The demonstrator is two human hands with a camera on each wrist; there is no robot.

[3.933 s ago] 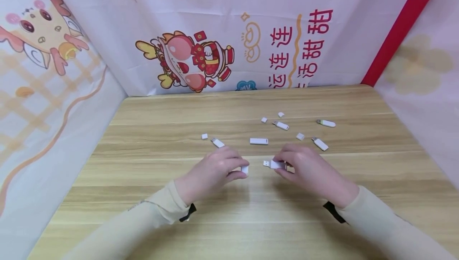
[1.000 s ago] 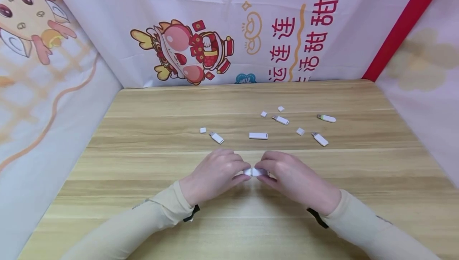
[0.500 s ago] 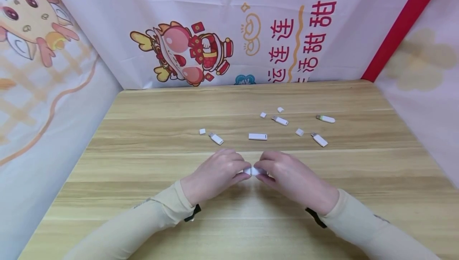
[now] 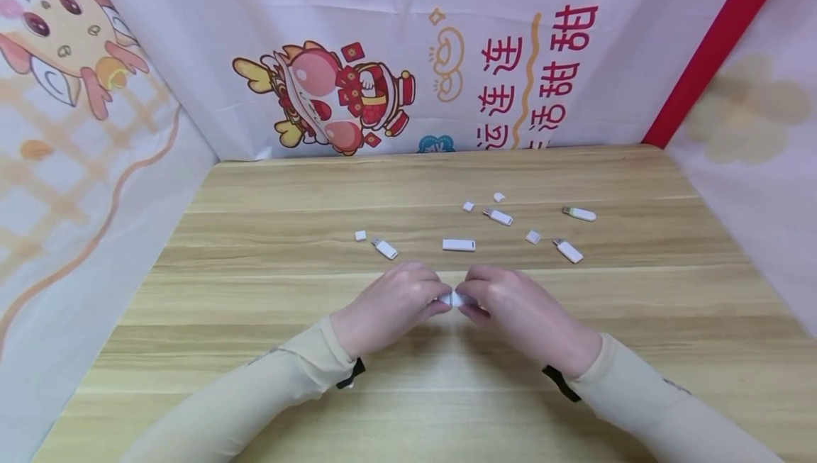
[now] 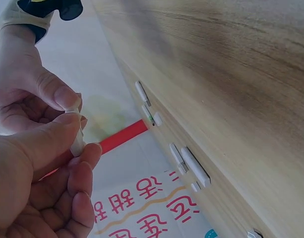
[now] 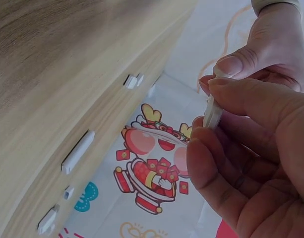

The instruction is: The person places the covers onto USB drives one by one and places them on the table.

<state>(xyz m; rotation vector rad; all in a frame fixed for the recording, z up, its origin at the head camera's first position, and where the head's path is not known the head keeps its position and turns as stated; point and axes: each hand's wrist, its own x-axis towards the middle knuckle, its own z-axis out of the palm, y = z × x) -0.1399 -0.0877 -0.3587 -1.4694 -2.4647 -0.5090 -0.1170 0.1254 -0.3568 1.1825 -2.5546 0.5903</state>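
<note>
Left hand (image 4: 391, 309): fingers pinching a small white plastic cap (image 4: 445, 299). Right hand (image 4: 531, 315): fingers pinching a flat white plastic USB stick (image 4: 457, 299). The pieces meet, or nearly meet, above the pale wood-grain table (image 4: 408, 420); best kept aligned and pressed straight, untwisted.

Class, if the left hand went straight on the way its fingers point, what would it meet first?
Probably the white oblong plastic USB stick in the right hand, directly ahead; any gap is hard to judge.

White stick (image 4: 461, 300) partly behind fingers (image 4: 439, 310)
</note>
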